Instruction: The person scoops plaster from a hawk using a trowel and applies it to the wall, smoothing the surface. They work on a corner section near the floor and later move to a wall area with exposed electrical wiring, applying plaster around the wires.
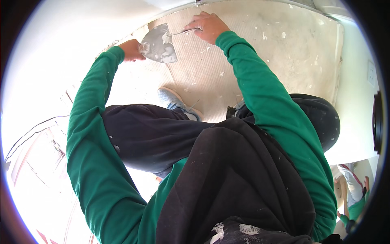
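My left hand (132, 50) is closed on the handle of a wide putty knife (160, 49), its metal blade smeared with white putty. My right hand (209, 27) grips a narrow metal tool (181, 32), whose tip meets the putty on the wide blade. Both hands are raised near the upper middle, over a pale, ribbed, paint-spotted board (284, 53). Below them are my shoe (174, 99) and my dark-trousered knees.
A white wall with a socket (371, 71) stands at right, beside a dark round object (377, 122). Thin cables (32, 129) lie at left. At lower right, part of a person (356, 207) in green shows.
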Motion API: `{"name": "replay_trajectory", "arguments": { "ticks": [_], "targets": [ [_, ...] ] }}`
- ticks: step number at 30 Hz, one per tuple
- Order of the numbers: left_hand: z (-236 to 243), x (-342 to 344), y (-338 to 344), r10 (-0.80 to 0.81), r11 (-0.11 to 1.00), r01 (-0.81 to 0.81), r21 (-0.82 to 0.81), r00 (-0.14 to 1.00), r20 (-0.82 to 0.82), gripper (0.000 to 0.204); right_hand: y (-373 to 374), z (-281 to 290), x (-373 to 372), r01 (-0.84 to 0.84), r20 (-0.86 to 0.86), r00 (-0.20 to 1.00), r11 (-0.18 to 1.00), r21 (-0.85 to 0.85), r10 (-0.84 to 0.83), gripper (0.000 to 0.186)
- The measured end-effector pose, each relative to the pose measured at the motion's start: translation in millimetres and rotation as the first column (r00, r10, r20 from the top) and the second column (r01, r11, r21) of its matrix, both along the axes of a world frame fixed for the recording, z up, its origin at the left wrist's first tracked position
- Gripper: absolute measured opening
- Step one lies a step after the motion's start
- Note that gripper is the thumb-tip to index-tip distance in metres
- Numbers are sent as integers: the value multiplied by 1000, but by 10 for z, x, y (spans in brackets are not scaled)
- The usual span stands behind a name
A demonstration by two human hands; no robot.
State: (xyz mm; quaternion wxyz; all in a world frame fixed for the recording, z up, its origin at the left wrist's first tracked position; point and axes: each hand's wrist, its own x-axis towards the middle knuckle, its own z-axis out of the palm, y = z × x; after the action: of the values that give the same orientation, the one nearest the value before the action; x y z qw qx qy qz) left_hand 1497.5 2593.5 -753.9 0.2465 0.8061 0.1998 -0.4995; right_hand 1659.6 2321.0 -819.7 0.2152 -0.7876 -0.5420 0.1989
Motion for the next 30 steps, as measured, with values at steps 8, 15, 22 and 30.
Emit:
{"name": "replay_trajectory", "arguments": {
  "ticks": [8, 15, 22, 30],
  "targets": [
    [145, -31, 56, 213, 974, -218, -65, 974, -83, 21, -126, -246, 112, 409, -655, 672, 910, -58, -344, 43],
    [125, -26, -12, 244, 949, -269, -166, 957, -154, 29, -113, -221, 70, 473, -803, 522, 881, -8, -288, 48],
    [162, -15, -121, 524, 786, -571, -234, 818, -237, 35, 222, 125, -465, 504, -596, 765, 801, 322, -242, 45],
    [220, -128, -7, 551, 778, -555, -294, 828, -105, 33, -151, -228, -417, 266, -286, 943, 902, 339, -170, 45]
  ]
}}
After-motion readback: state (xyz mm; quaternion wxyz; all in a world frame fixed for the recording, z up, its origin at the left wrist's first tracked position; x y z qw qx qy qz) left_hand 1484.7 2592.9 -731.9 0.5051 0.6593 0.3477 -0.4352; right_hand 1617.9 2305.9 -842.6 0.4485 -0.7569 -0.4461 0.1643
